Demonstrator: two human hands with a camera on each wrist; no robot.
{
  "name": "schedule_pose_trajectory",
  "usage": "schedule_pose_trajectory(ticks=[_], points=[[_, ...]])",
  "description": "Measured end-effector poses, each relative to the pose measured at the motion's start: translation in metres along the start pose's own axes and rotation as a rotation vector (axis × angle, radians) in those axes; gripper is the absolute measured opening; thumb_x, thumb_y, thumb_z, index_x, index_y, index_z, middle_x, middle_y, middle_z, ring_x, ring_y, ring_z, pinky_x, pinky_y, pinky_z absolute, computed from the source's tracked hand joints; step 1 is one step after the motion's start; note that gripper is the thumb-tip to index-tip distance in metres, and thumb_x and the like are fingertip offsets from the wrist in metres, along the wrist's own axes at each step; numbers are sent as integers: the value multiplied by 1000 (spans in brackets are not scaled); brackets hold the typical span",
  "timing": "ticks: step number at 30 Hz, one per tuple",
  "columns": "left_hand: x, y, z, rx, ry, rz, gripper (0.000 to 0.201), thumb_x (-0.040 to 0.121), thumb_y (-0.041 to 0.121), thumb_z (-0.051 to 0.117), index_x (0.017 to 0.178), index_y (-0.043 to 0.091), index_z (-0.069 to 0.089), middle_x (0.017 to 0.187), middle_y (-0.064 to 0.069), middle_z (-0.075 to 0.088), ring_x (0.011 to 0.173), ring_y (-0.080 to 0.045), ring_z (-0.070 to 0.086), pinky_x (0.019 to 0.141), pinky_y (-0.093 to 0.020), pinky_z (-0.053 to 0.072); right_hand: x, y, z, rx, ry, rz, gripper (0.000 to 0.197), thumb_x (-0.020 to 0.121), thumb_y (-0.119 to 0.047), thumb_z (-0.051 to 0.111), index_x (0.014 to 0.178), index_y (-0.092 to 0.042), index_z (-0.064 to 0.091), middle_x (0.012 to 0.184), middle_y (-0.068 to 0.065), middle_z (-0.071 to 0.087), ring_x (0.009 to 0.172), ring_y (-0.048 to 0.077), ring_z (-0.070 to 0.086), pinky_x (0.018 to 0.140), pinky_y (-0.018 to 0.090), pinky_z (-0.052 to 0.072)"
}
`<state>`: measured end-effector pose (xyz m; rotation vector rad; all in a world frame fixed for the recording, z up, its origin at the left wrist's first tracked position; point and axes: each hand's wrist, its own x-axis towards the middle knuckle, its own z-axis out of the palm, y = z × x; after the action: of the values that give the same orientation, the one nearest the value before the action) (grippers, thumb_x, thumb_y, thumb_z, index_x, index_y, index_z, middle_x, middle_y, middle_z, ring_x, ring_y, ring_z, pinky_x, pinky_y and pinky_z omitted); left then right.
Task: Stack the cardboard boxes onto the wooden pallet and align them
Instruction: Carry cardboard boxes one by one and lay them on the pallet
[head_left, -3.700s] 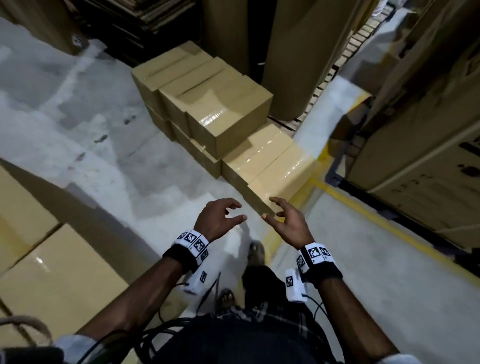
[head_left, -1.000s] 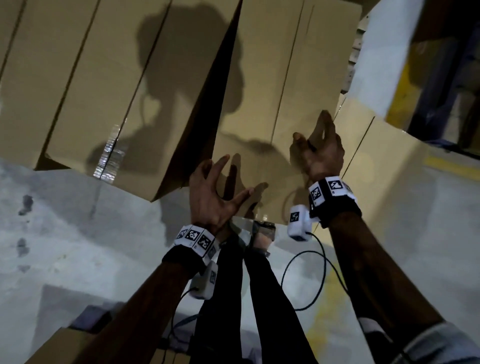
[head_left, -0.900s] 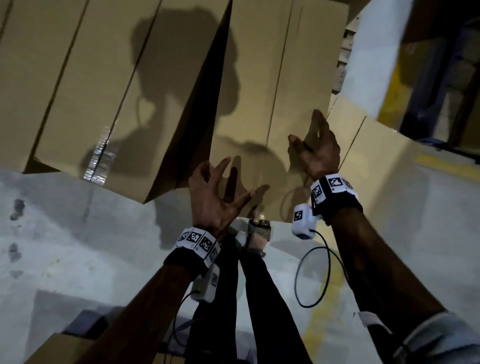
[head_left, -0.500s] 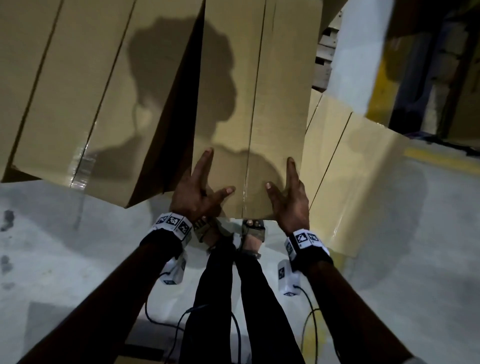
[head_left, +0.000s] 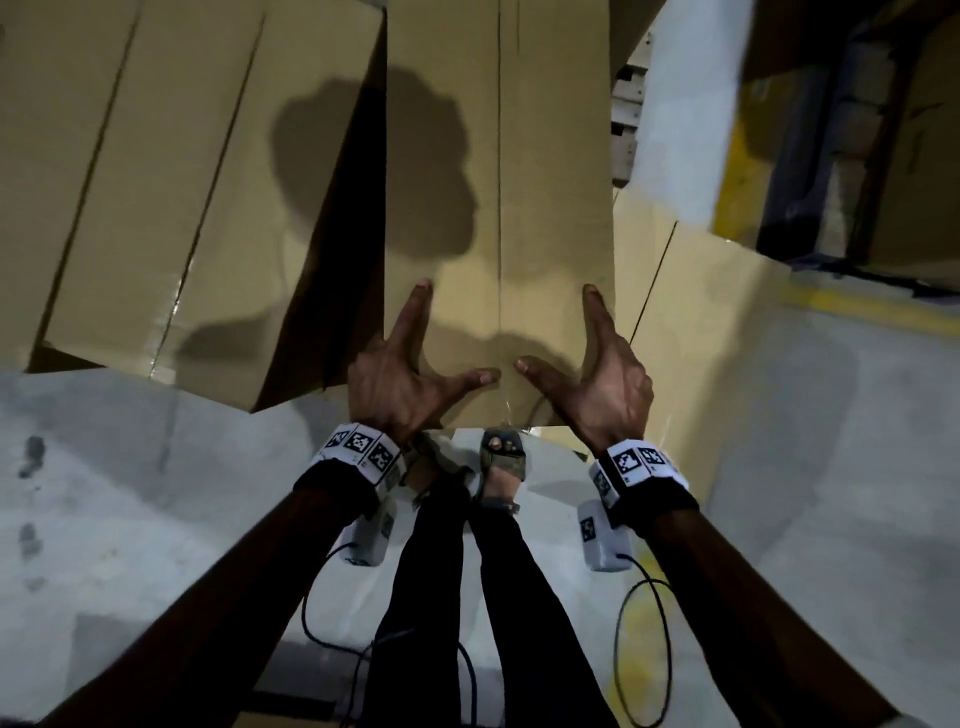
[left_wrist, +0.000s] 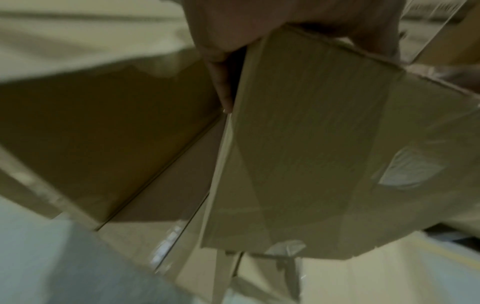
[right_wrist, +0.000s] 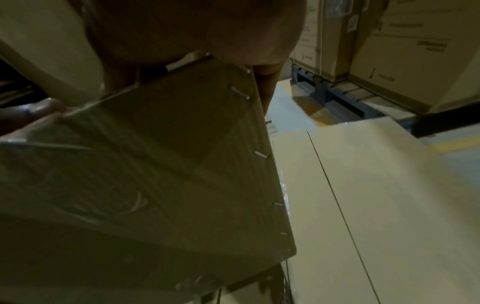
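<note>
Between the person's two hands sits the cardboard box, a tall brown carton with a seam running down the middle of its top face. It stands against the stacked boxes on its left side and rises above the lower boxes on its right. The left hand clasps the near left corner of the box: the index finger lies straight along the left edge, the thumb stretches across the top toward the seam, and the wrist view shows a finger slipped into the dark gap between this box and the stack. The right hand mirrors it on the near right corner, thumb pointing inward along the near edge, index finger laid up the right edge; its wrist view shows fingers wrapped over the top corner and down a side fastened with a row of metal staples. Both thumbs almost meet at the seam. Whether the box rests on what is under it or hangs in the grip, I cannot tell.

Just below the box's near edge, the person's sandalled foot stands on the grey concrete floor. To the right of the box, beyond the lower boxes, a yellow floor line runs across. Farther right, large printed cartons sit on a blue pallet.
</note>
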<state>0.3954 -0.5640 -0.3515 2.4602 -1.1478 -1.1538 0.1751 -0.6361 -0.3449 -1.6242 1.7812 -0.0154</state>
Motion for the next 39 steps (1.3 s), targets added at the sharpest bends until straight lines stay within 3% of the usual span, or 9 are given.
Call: schedule_pose_trajectory(ticks=[5, 12, 15, 19, 25, 27, 29, 32, 39], points=[[-46, 54, -51, -20, 20, 57, 125, 50, 101, 62, 154, 64, 4, 131, -19, 65, 120, -39, 62, 107, -47, 48, -40, -30, -79, -17, 72, -70, 110, 68, -92, 64, 158, -55, 11, 150, 5, 55, 133, 35, 56, 109, 51, 47], [-135, 143, -127, 0, 107, 238, 126, 61, 91, 67, 162, 47, 8, 163, 8, 40, 127, -37, 60, 107, -45, 48, -106, -69, -195, 11, 233, -172, 113, 68, -87, 69, 160, -48, 17, 157, -6, 49, 137, 29, 53, 111, 49, 46], [-175, 179, -157, 39, 177, 232, 125, 64, 88, 71, 162, 49, 4, 168, 1, 29, 134, -38, 55, 110, -45, 46, -125, -82, -244, 13, 257, -249, 112, 69, -83, 72, 161, -47, 17, 159, -7, 45, 138, 31, 52, 111, 48, 42], [-239, 212, -171, -95, 313, 224, 127, 58, 86, 76, 158, 58, 3, 162, -10, 38, 134, -39, 53, 112, -50, 47, -154, -86, -301, 19, 265, -373, 112, 68, -84, 72, 159, -50, 18, 156, -5, 49, 135, 31, 54, 108, 44, 44], [-338, 248, -151, -213, 576, 153, 128, 60, 91, 71, 162, 50, 5, 159, -4, 46, 134, -33, 55, 114, -53, 43, -189, -77, -377, 5, 203, -638, 113, 66, -90, 65, 160, -48, 18, 154, 1, 52, 135, 31, 54, 107, 44, 46], [-371, 253, -140, -250, 673, 123, 130, 57, 94, 70, 162, 47, 9, 161, 6, 43, 136, -26, 54, 118, -46, 36, -202, -75, -395, -17, 156, -741, 113, 66, -95, 60, 160, -51, 15, 152, 2, 53, 132, 31, 56, 105, 46, 47], [-403, 251, -129, -290, 781, 61, 130, 54, 94, 72, 162, 48, 14, 149, 0, 58, 124, -24, 63, 113, -37, 38, -214, -76, -405, -44, 112, -822, 113, 64, -98, 57, 159, -54, 13, 149, 4, 56, 129, 32, 57, 103, 46, 47], [-452, 246, -120, -280, 907, -31, 129, 53, 96, 70, 161, 47, 20, 135, -5, 69, 98, -17, 70, 97, -30, 53, -237, -81, -405, -81, 41, -911, 115, 63, -96, 61, 158, -57, 9, 153, 2, 52, 134, 33, 54, 106, 49, 45], [-576, 221, -77, -274, 1096, -357, 124, 53, 99, 65, 159, 54, 18, 118, -6, 73, 103, -23, 69, 88, -28, 51, -315, -73, -372, -58, -130, -1237, 115, 66, -95, 61, 161, -46, 20, 145, 8, 60, 115, 33, 65, 98, 47, 50]])
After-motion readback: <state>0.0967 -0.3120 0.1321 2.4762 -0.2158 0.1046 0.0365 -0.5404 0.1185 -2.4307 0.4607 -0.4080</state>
